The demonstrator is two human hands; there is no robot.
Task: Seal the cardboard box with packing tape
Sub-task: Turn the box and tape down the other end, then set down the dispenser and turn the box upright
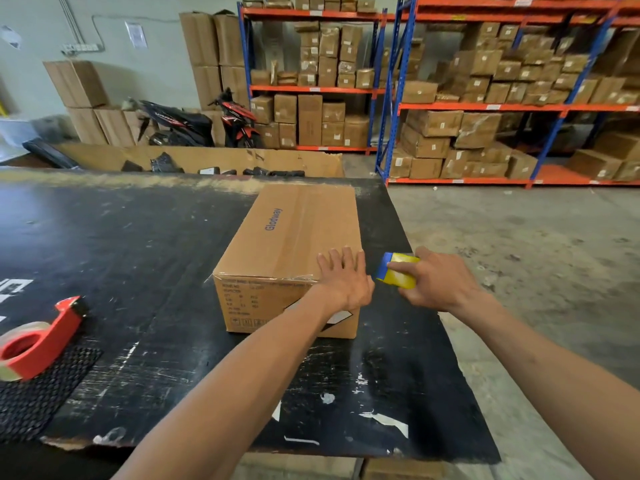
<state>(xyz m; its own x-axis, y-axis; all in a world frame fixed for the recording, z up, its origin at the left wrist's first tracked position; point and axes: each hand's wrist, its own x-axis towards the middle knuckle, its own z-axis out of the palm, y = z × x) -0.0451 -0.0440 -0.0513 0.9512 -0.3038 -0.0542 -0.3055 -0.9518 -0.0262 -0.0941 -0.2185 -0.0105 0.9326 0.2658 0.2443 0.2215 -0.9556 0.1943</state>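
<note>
A closed brown cardboard box (pixel 287 244) printed "Glodway" lies on the black table (pixel 138 258), with clear tape along its top seam and near edge. My left hand (pixel 344 277) rests flat on the box's near right top corner, fingers spread. Just right of that corner, my right hand (pixel 438 278) grips a yellow and blue tape dispenser (pixel 398 270), held off the box's right side. Whether tape runs from the dispenser to the box I cannot tell.
A red tape dispenser (pixel 38 341) with a tape roll lies on a black mesh mat (pixel 41 393) at the table's left. Behind the table stands an open carton of dark items (pixel 207 161). Shelving with boxes (pixel 485 98) and a parked scooter (pixel 194 123) fill the background.
</note>
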